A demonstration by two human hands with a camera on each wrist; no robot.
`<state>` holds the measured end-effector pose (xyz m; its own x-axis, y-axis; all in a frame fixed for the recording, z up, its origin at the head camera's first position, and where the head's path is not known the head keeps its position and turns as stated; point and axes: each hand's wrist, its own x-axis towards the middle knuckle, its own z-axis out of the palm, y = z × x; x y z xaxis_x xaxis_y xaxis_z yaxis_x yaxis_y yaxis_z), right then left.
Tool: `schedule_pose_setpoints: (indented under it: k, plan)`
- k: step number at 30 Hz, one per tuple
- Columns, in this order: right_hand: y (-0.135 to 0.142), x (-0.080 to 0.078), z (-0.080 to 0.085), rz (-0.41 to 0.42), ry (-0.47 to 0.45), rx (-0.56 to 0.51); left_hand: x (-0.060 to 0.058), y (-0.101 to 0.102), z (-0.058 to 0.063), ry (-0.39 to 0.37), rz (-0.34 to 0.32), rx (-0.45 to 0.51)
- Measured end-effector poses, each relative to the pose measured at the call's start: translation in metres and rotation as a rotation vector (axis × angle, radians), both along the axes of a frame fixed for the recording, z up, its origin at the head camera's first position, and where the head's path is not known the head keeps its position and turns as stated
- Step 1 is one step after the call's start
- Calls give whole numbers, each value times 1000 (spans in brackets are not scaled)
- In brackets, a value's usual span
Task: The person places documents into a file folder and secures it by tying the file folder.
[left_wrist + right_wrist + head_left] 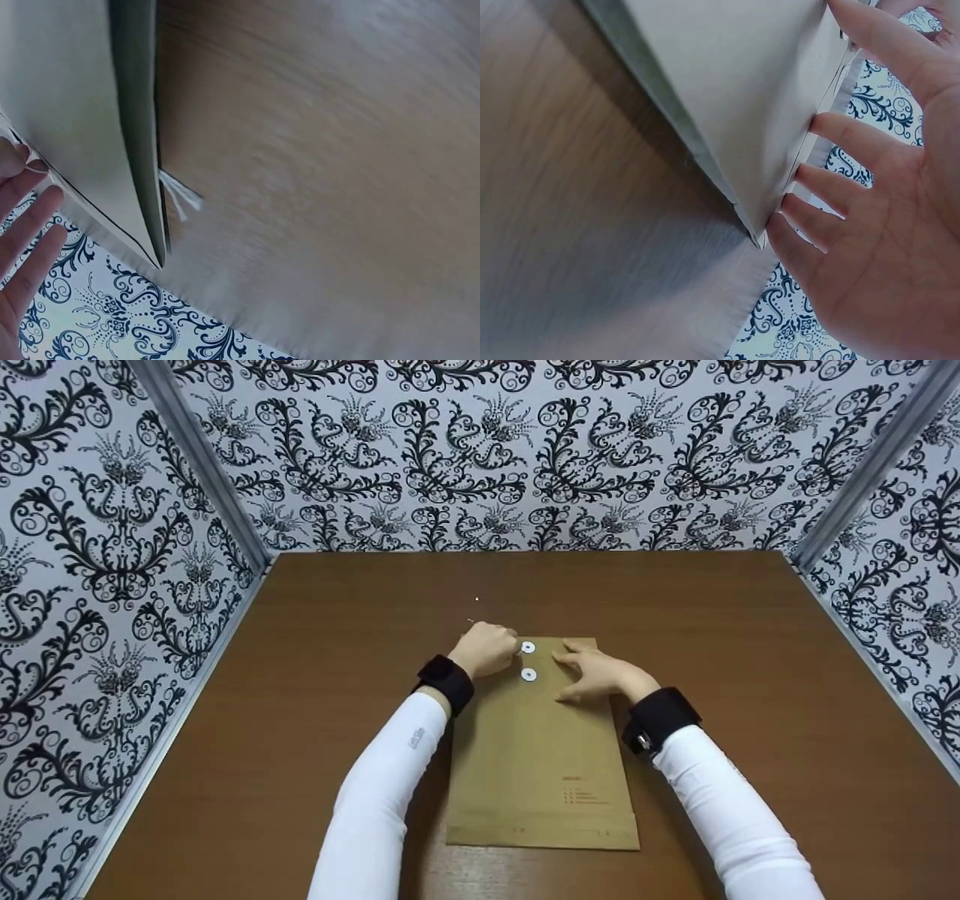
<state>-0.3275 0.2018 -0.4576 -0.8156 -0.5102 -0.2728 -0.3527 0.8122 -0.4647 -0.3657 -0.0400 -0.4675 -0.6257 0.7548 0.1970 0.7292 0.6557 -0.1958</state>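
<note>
A brown kraft document envelope [540, 750] lies flat on the table, with two white round button discs [529, 674] near its far end. My left hand [487, 649] is at the far left part of the envelope, beside the discs. Its thumb and index finger pinch a thin white string [36, 169] in the left wrist view, while the other fingers spread loosely. White string ends [180, 193] stick out from under the envelope's side. My right hand [598, 671] rests on the far right part, fingers spread and fingertips [810, 124] at the envelope's edge.
The brown wooden table [337, 607] extends around the envelope. Behind and at the sides stand panels with black-and-white scroll pattern [480, 450], joined by grey corner posts [202, 457]. Red print [581, 795] marks the envelope's near right part.
</note>
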Motion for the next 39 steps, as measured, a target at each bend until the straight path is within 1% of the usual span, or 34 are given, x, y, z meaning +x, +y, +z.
schedule_pose_setpoints:
  k: [3,10,14,18,21,29,34,39]
  plan:
    - [0,0,0,1,-15,-19,2,-4,1,-22,-32,0]
    - [1,0,-2,-3,-1,-25,11,-12,-1,-19,-88,45]
    - [2,0,-3,-3,-6,-22,14,-15,-5,-23,-105,70]
    - [2,0,-4,-1,-11,-19,16,-16,-7,-77,-106,86]
    - [2,0,-3,-3,-14,-19,17,-16,-6,-109,-117,88]
    - [0,0,-2,-3,-16,-8,19,-14,-4,-119,-149,100]
    - [1,0,-2,2,-15,-3,22,-14,-4,-85,-166,93]
    - [2,-1,-2,4,-19,-4,26,-16,-7,-4,-155,78]
